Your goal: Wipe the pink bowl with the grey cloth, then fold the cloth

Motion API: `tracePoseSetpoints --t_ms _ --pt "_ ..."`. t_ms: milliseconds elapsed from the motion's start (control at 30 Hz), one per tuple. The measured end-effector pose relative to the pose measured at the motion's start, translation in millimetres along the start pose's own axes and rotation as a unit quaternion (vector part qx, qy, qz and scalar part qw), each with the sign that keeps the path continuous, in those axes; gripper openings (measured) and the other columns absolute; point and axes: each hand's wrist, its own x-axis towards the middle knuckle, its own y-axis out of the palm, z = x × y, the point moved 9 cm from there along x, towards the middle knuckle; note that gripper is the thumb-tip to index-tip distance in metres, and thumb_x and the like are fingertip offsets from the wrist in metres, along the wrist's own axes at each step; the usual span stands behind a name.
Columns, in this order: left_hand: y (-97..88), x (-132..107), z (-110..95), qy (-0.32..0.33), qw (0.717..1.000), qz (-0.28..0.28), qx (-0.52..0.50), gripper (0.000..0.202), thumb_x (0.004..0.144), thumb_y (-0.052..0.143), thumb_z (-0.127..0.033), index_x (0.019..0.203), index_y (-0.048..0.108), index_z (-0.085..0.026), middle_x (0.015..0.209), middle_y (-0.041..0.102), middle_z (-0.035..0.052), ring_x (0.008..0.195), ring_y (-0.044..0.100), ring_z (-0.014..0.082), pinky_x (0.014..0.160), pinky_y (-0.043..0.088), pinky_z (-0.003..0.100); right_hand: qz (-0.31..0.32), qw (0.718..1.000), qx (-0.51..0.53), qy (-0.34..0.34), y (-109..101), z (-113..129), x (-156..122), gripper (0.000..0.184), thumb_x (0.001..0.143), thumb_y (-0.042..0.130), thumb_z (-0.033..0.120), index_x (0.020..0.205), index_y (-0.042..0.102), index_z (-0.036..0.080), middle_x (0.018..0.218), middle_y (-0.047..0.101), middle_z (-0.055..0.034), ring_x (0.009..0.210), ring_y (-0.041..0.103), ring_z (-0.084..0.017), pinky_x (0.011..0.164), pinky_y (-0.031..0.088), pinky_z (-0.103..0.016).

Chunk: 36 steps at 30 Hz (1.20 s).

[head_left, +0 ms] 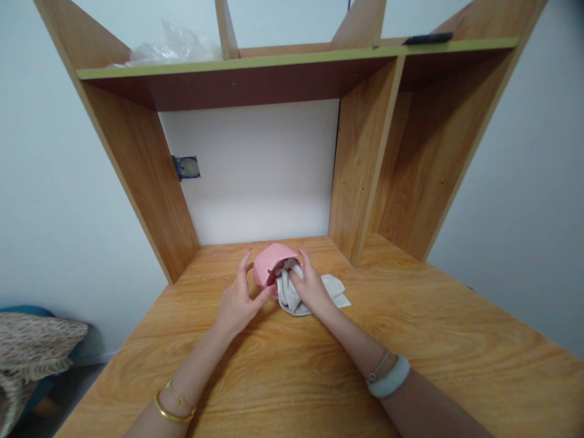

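Rounded, hollow pink container with a smooth-looking shell [269,260]: on the wooden worktop [292,371], toward the back, in front of the white back panel [255,176]. It's tipped over, mouth turned toward the wearer and a bit to the right. Whether it rests fully on the wood or is slightly lifted, can't tell.

Left hand [239,302] is grasping the container: thumb at the lower rim, fingers spread round the left side, not all of them clearly in contact. Right hand [312,287] has a bunched light-grey cloth [292,297] pinched under the thumb, part of it inside the mouth. Its fingertips sit by the upper right rim; whether they also bear on the shell is hidden. A loose end of the cloth lies on the worktop, to the right of that hand.

Handling, best guess: container looks light and holds its shape, likely thin plastic or similar. Smooth curved outside, so it could spin or skid under a one-sided push. Best hold is a wide one, thumb on rim, fingers round the back, as the left is placed. Squeezing the rim hard may flex it. Cloth is soft, limp, close to weightless; take it by the bunched middle, since the loose end may drag or snag on the rim.
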Motion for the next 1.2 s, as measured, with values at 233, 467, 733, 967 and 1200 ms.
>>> tracePoseSetpoints --t_ms 233,467,733,967,1200 --pt "24.4 -6 -5 0.035 0.99 0.016 -0.138 0.08 0.076 0.052 -0.041 0.132 0.001 -0.016 0.118 0.045 0.0132 0.102 0.05 0.0199 0.08 0.042 0.03 0.035 0.978 0.201 -0.045 15 9 4 0.038 0.073 0.046 0.022 0.11 0.038 0.016 0.112 0.055 -0.009 0.101 0.053 -0.014 0.086 0.041 -0.028" --pt "22.8 -9 3 -0.011 0.993 0.006 -0.115 0.076 0.073 0.054 -0.036 0.13 0.009 -0.015 0.101 0.054 0.0089 0.083 0.056 0.0173 0.07 0.045 0.029 0.014 0.995 0.095 -0.013 12 5 -3 0.043 0.065 0.057 0.022 0.106 0.042 0.016 0.106 0.059 -0.0082 0.096 0.055 -0.017 0.08 0.043 -0.029" --pt "14.1 -9 -12 0.018 0.999 0.031 0.027 0.075 0.069 0.054 -0.042 0.13 0.019 -0.017 0.088 0.06 0.0053 0.072 0.059 0.0184 0.063 0.045 0.027 0.011 0.991 -0.109 0.073 -7 -8 2 0.079 0.066 0.061 0.027 0.131 0.019 0.012 0.087 0.065 -0.0086 0.081 0.061 -0.02 0.064 0.042 -0.025" --pt "9.0 -8 -11 0.006 0.993 0.038 0.115 0.073 0.07 0.05 -0.045 0.131 0.023 -0.015 0.075 0.062 0.0036 0.062 0.06 0.0197 0.059 0.043 0.027 0.026 0.947 -0.314 0.057 -13 10 -5 0.075 0.077 0.049 0.039 0.135 0.011 0.014 0.079 0.065 -0.0099 0.075 0.062 -0.023 0.059 0.038 -0.026" --pt "2.0 -6 -7 0.029 0.987 0.045 0.15 0.067 0.073 0.042 -0.041 0.132 0.022 -0.017 0.073 0.062 0.0024 0.059 0.059 0.0195 0.06 0.043 0.028 0.066 0.931 -0.358 -0.025 -2 34 -14 0.078 0.077 0.049 0.035 0.137 0.003 0.018 0.077 0.066 -0.0087 0.074 0.062 -0.025 0.062 0.039 -0.029"
